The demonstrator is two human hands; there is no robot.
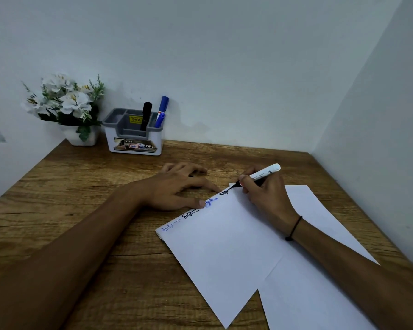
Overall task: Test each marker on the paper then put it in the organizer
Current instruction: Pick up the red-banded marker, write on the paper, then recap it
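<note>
My right hand (265,196) grips a white marker (264,174) with a black tip, and the tip touches the top edge of the white paper (236,246), where a fresh black scribble lies. Blue and black scribbles run along that same edge. My left hand (177,186) rests flat on the table with its thumb pressing the paper's edge; it holds nothing. At the back stands a grey and white organizer (134,136). A black marker (146,115) and two blue markers (162,110) stand upright in it.
A white pot of white artificial flowers (67,106) stands left of the organizer against the wall. A second white sheet (320,282) lies under the first at the right. The wooden table (81,198) meets walls at the back and right.
</note>
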